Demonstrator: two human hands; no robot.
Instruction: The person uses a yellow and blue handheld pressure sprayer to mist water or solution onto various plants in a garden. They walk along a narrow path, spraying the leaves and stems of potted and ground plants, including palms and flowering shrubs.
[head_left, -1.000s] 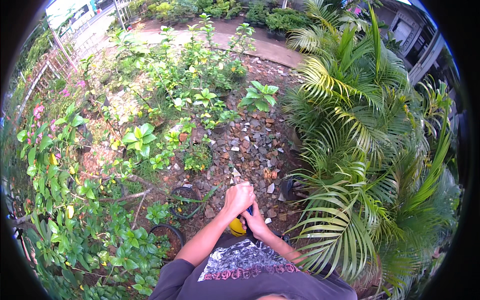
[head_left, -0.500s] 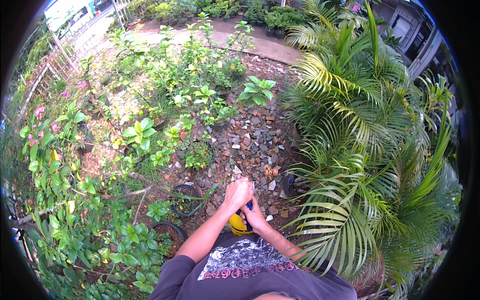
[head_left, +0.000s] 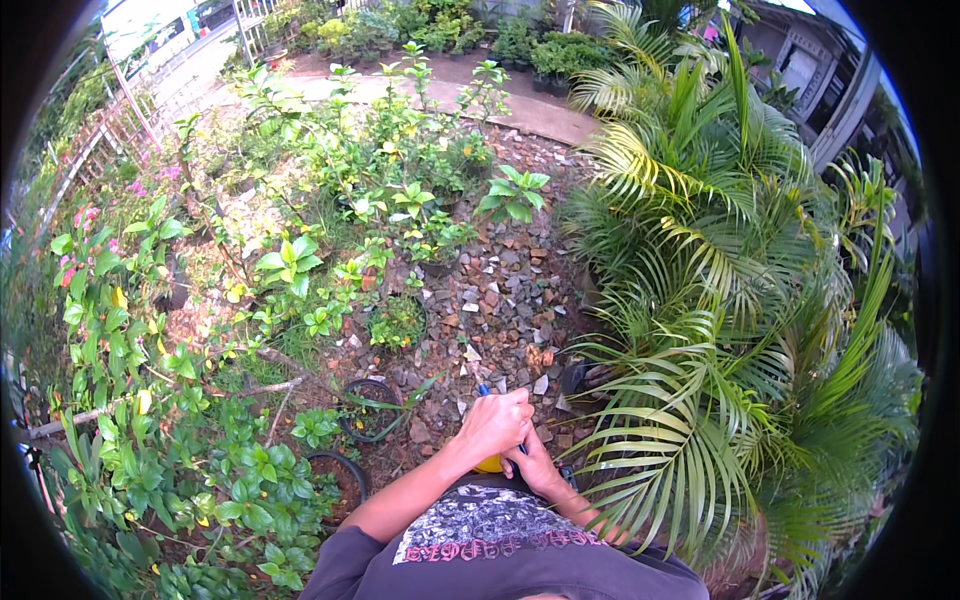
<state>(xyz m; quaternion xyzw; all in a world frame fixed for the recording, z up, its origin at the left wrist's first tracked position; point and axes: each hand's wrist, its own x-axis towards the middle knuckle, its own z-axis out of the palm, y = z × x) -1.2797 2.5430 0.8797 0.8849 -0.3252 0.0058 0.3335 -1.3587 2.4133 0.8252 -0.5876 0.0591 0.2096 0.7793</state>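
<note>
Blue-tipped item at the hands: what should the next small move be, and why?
Perhaps loosen the left hand slightly: it is closed around the blue-tipped item, leaving only the tip clear, and crowds the right hand, hiding much of the grip.

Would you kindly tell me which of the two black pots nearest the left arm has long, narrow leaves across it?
The upper pot, roughly level with the left hand; the lower pot, nearer the shirt, shows none.

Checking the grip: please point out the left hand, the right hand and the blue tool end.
Left hand [head_left: 495,423]: head view, on the back of the hand.
Right hand [head_left: 535,465]: head view, on the back of the hand.
Blue tool end [head_left: 484,390]: head view, on its exposed tip.
</note>
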